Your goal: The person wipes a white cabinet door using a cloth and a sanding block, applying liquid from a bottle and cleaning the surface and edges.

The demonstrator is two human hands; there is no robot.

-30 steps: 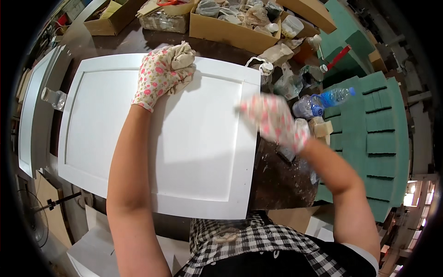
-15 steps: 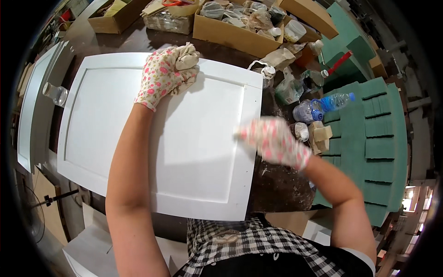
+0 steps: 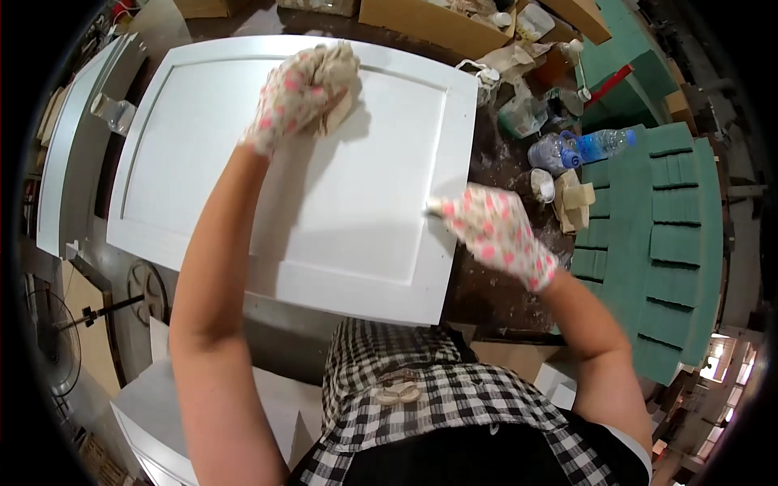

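Observation:
A white framed panel (image 3: 340, 186) with a recessed centre, like a cabinet door, lies on the dark table. My left hand (image 3: 288, 101), in a floral glove, is closed around a crumpled beige cloth (image 3: 334, 73) above the panel's far part. At the recess's right inner edge is my right hand (image 3: 494, 227), in a matching glove, its fingers pressed together and pointing left. Something small and dark seems to show at its fingertips, but blur hides what it is.
Beyond the panel stands a cardboard box (image 3: 429, 28) of odds and ends. Right of it are plastic bottles (image 3: 555, 152), a white cup (image 3: 541, 186), folded sandpaper-like pieces (image 3: 577, 198) and stacked green boards (image 3: 681, 243). A clear jar (image 3: 116, 113) sits left, near more white panels (image 3: 77, 154).
The whole view has shifted, so the panel sits higher in the picture. My left hand still grips the cloth, which hangs lower. My right hand stays by the recess's right edge.

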